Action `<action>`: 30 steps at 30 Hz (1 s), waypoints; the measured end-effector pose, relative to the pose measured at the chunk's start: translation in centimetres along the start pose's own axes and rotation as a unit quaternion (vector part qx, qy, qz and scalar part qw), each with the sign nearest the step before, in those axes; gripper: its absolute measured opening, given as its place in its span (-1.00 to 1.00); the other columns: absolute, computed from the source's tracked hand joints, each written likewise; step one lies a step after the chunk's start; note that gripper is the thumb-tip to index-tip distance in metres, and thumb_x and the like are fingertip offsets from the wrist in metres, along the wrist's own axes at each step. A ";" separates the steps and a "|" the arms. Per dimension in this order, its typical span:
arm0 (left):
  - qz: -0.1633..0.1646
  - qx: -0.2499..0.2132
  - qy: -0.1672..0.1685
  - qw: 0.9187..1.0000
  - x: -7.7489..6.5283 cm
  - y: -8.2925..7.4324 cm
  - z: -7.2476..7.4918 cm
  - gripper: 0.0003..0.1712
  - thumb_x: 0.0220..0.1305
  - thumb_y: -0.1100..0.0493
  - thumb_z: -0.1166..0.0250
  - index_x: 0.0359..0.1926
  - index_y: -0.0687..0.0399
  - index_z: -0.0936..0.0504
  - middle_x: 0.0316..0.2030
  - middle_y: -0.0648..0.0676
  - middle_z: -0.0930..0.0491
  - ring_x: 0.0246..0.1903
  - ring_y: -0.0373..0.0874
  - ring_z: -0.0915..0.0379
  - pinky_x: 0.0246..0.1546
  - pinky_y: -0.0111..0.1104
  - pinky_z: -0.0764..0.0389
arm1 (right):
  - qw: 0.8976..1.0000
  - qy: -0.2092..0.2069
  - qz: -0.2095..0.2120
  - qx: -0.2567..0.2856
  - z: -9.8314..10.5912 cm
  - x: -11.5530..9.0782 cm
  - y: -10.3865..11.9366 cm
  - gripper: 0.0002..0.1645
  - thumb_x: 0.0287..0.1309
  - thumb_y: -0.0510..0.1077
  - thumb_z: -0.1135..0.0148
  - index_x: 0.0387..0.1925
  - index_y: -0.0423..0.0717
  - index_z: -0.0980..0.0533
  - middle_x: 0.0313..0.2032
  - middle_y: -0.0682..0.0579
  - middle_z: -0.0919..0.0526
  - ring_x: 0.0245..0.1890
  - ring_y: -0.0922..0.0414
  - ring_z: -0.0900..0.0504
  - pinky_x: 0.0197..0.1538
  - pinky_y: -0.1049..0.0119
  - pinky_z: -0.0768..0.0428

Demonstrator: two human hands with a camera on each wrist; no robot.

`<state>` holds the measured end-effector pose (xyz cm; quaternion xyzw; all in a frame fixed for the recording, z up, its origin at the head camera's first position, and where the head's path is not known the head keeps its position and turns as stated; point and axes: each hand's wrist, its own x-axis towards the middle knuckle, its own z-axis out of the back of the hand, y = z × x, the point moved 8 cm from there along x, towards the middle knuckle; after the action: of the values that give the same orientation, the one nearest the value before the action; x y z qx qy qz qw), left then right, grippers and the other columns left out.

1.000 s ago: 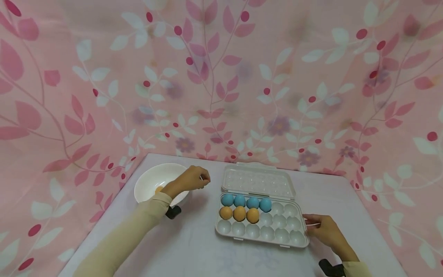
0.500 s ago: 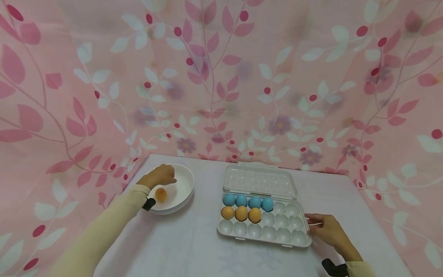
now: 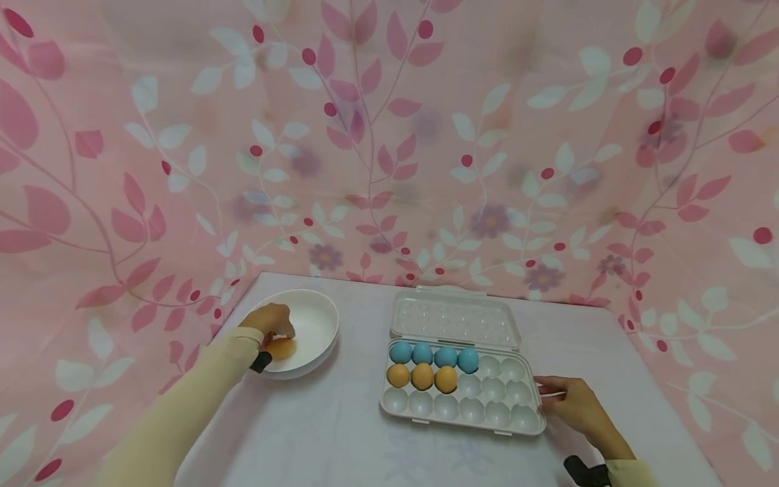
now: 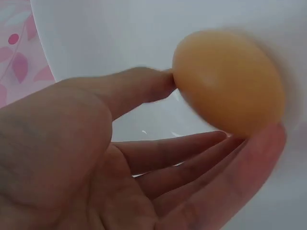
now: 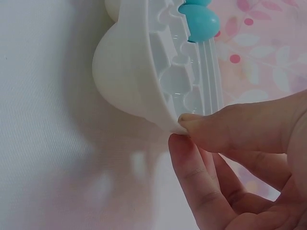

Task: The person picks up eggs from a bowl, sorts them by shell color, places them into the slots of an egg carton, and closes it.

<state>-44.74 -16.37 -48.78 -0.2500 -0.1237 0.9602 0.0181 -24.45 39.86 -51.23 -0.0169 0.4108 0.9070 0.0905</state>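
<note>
Hands first: left hand (image 3: 270,319) is down in the round white bowl (image 3: 319,325) at about 9 o'clock on the surface (image 3: 341,433), thumb and fingertips pinching the orange egg (image 4: 229,81) sitting in there. Right hand (image 3: 575,406) pinches the 3 o'clock rim of the white plastic egg tray (image 3: 505,412), lid flipped open, with four blue eggs (image 3: 433,354) and three orange eggs (image 3: 421,377) in it.

White table (image 3: 341,433), bowl (image 3: 319,325), egg tray (image 3: 402,404)
</note>
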 end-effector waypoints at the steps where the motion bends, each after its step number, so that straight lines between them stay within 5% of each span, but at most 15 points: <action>1: 0.000 0.007 0.008 1.000 0.0 0.0 -0.1 -0.55 0.17 0.04 -0.37 -0.16 0.35 -0.49 -0.43 0.29 -0.57 -0.52 0.06 -0.62 -0.50 -0.26 -0.65 | 1.000 0.000 0.002 -0.001 0.0 0.0 0.0 -0.36 -0.17 -0.36 -0.42 0.08 -0.42 -0.53 -0.20 -0.21 -0.70 -0.29 0.02 -0.67 -0.33 0.27 -0.62; 7: -0.012 0.012 0.060 0.998 -0.7 -0.3 -0.9 -0.29 0.02 -0.22 -0.46 -0.14 0.34 -0.51 -0.43 0.25 -0.64 -0.48 0.03 -0.63 -0.33 -0.21 -0.66 | 1.000 -0.003 0.001 -0.003 0.1 0.1 -0.2 -0.37 -0.16 -0.35 -0.43 0.07 -0.41 -0.54 -0.20 -0.19 -0.71 -0.30 0.04 -0.68 -0.34 0.31 -0.61; 14: -0.042 0.061 0.111 0.991 -1.3 -1.2 -2.2 -0.48 0.05 -0.16 -0.47 -0.40 0.26 -0.61 -0.45 0.17 -0.63 -0.50 -0.09 -0.58 -0.36 -0.31 -0.64 | 1.000 -0.002 -0.005 -0.004 0.1 0.2 -0.4 -0.36 -0.16 -0.34 -0.44 0.08 -0.39 -0.54 -0.20 -0.19 -0.70 -0.29 0.03 -0.67 -0.33 0.28 -0.62; 19: -0.052 0.069 0.114 0.990 -2.0 -2.3 -2.6 -0.52 0.07 -0.13 -0.46 -0.43 0.25 -0.61 -0.46 0.17 -0.64 -0.52 -0.10 -0.58 -0.43 -0.35 -0.62 | 1.000 -0.001 -0.002 -0.010 0.1 0.2 -0.3 -0.35 -0.17 -0.35 -0.45 0.08 -0.39 -0.54 -0.21 -0.18 -0.70 -0.29 0.02 -0.67 -0.31 0.25 -0.62; 25: -0.077 0.004 0.103 0.992 -2.0 -3.4 -1.9 -0.64 0.19 -0.03 -0.40 -0.40 0.22 -0.62 -0.46 0.18 -0.63 -0.50 -0.03 -0.67 -0.42 -0.33 -0.67 | 1.000 -0.001 -0.007 -0.012 0.1 0.1 -0.3 -0.35 -0.17 -0.33 -0.45 0.08 -0.37 -0.54 -0.22 -0.17 -0.71 -0.29 0.03 -0.66 -0.31 0.25 -0.61; 30: -0.134 -0.068 0.084 0.985 -1.4 -3.7 -1.9 -0.74 0.25 0.05 -0.36 -0.38 0.18 -0.70 -0.51 0.09 -0.60 -0.55 -0.08 -0.63 -0.42 -0.29 -0.68 | 1.000 -0.003 -0.008 -0.018 0.0 0.3 -0.2 -0.35 -0.17 -0.34 -0.44 0.08 -0.37 -0.54 -0.22 -0.17 -0.70 -0.28 0.01 -0.67 -0.29 0.20 -0.62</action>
<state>-42.69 -12.47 -48.80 -0.3113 -0.2191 0.9141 0.1395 -24.69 40.02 -51.39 -0.0186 0.3941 0.9136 0.0987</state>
